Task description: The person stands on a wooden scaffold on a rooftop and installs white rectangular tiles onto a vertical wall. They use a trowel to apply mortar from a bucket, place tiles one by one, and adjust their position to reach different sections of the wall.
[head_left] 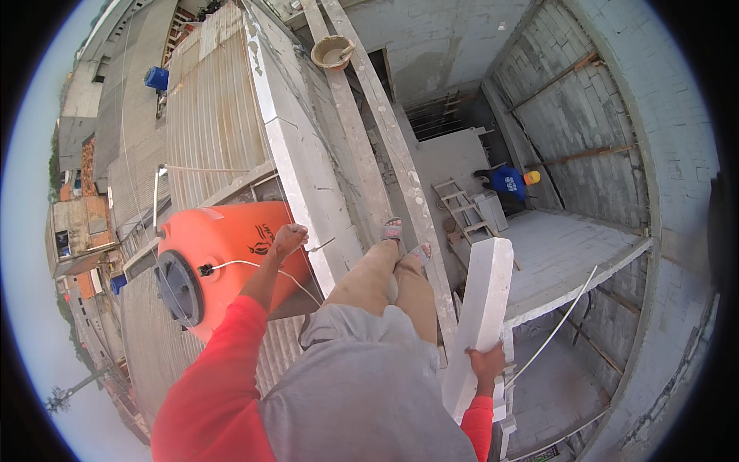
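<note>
My left hand point(290, 239) is closed, fingers pinched together, beside the pale top of the block wall point(304, 192). A thin line runs close by it, but I cannot make out what the fingers hold. A short metal rod point(321, 245) sticks out of the wall top just to its right. My right hand point(486, 362) grips the side edge of a long whitish lightweight concrete block point(481, 300). My feet, in sandals, stand on two narrow planks point(354, 138).
An orange water tank point(223, 231) with a dark lid stands left of the wall, above corrugated roofing point(215, 100). A mortar basin point(327, 50) with a tool sits on the far planks. Below right, a person in a yellow helmet point(531, 177) is near a wooden ladder point(464, 209). Deep drops open there.
</note>
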The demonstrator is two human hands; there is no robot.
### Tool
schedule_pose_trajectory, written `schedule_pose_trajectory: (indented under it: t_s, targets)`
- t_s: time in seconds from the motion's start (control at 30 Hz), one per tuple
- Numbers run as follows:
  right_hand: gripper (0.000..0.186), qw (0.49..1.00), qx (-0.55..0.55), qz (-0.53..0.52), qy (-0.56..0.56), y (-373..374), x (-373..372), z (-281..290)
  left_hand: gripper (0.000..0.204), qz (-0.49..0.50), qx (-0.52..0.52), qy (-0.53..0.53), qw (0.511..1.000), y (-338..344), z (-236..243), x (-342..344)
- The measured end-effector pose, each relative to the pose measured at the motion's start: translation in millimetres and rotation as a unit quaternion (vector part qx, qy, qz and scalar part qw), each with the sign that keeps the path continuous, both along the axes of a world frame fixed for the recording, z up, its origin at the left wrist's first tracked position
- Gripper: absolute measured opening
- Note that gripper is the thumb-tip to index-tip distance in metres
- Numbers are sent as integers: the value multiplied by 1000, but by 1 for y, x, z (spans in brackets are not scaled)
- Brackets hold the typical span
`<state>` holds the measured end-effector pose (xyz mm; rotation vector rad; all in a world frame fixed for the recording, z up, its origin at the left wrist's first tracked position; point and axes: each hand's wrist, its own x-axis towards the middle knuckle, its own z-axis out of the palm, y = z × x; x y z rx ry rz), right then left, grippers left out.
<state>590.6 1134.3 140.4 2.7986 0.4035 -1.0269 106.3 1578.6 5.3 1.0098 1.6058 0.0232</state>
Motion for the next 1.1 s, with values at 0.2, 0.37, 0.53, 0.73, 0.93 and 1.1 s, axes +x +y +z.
schedule_pose_trajectory:
  t_s: [0.2, 0.37, 0.53, 0.73, 0.93, 1.1]
  targets:
    - [92, 1000, -9, 16, 23, 19, 17, -14, 22, 23, -62, -9, 998, -76, 9, -7]
    - [86, 998, 25, 56, 6, 30, 24, -7, 20, 46, -89, 50, 994, -116, 14, -2]
    - [88, 995, 53, 80, 1, 65, 25, 5, 21, 42, -106, 18, 993, -110, -2, 7]
    - [91, 991, 81, 110, -6, 138, 12, 11, 31, 5, -93, 31, 995, -58, -23, 24]
    - [91, 987, 88, 136, 20, 223, -5, 12, 37, 33, -63, -26, 997, 26, -23, 24]
    - [91, 987, 65, 143, 27, 301, -23, 20, 38, 12, -62, -12, 998, 107, -18, 13]
